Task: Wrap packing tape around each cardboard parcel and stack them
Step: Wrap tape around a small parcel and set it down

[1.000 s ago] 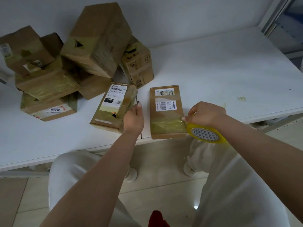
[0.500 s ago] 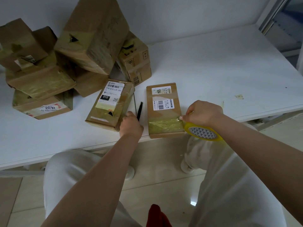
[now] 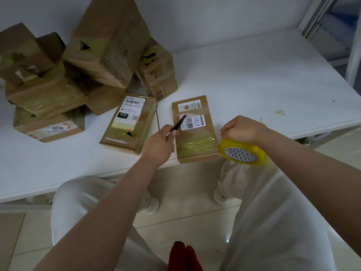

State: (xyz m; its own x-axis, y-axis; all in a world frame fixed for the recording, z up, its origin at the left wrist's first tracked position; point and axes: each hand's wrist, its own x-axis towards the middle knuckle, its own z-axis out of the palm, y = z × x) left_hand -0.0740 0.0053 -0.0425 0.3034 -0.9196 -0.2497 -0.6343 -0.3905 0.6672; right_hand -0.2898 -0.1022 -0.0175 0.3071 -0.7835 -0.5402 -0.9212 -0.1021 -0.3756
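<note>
Left hand [image 3: 159, 146] fingers curled round black pen [image 3: 178, 124]; right hand [image 3: 242, 130] grips one tape roll [image 3: 242, 153]; parcel [image 3: 195, 130] between hands; seven-odd parcels beyond left fingers.

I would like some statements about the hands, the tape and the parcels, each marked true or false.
1. The left hand holds a thin black tool. True.
2. The right hand has its grip on a pair of scissors. False: it holds the yellow tape roll at the parcel's edge.
3. The parcel between the hands has yellowish tape across its near end. True.
4. This parcel lies on top of the pile. False: it lies flat on the table, apart from the pile.
5. The parcel marked 010 lies to the right of the tape roll. False: it lies to its left.
</note>
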